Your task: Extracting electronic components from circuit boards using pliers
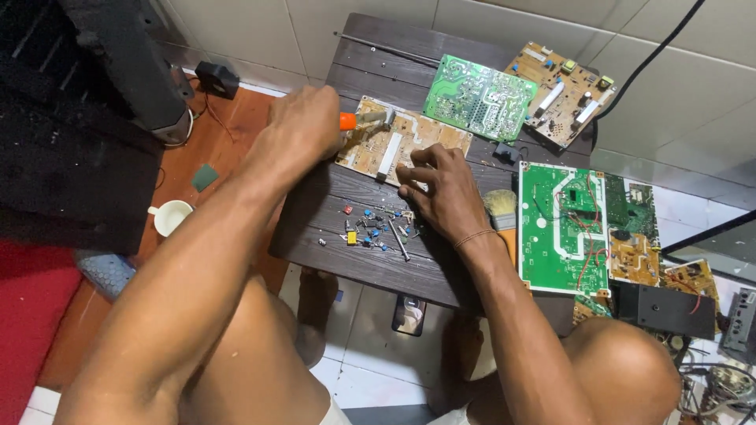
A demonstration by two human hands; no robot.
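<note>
- Head view: my left hand [303, 126] is closed around an orange-handled tool [364, 120], its tip on the tan circuit board [398, 142].
- My right hand [441, 189] lies flat, fingers spread, pressing that board's near edge; it grips nothing.
- Board sits on the dark wooden table [378, 260], towards the far side.
- Loose small components [370, 228] just beside my right hand; a brush [501, 206] near the wrist.
- Green boards [563, 228] further right.

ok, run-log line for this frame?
left hand: grips orange-handled tool on tan circuit board | right hand: rests on board edge | loose components on table
</note>
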